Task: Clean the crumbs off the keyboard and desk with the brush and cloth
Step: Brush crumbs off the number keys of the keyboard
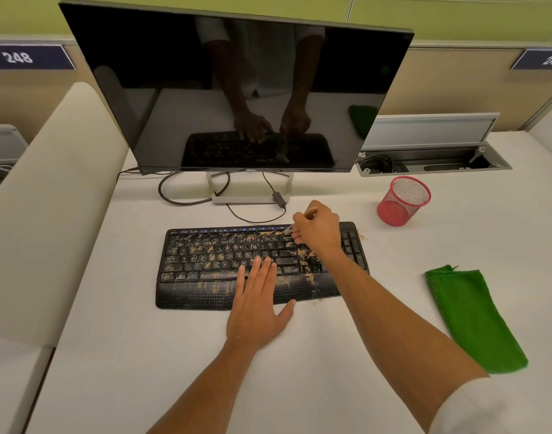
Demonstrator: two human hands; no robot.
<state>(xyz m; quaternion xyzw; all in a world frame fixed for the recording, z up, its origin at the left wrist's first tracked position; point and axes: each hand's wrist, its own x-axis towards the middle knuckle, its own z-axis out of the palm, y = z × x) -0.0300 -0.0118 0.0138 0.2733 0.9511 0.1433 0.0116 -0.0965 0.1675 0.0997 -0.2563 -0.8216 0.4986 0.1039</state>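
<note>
A black keyboard (205, 261) lies on the white desk (174, 355), strewn with tan crumbs (307, 256) across its keys and palm rest. My left hand (257, 305) rests flat on the keyboard's front edge, fingers straight. My right hand (318, 230) grips a small brush (309, 212) over the keyboard's upper right area; its bristle end touches the top key row and most of the brush is hidden in the fist. A folded green cloth (468, 317) lies on the desk to the right, apart from both hands.
A dark monitor (234, 89) stands behind the keyboard, with cables (180, 200) looping around its stand. A red mesh cup (403, 202) sits at the back right, near an open cable tray (431, 161). A few crumbs lie on the desk by the keyboard's right corner.
</note>
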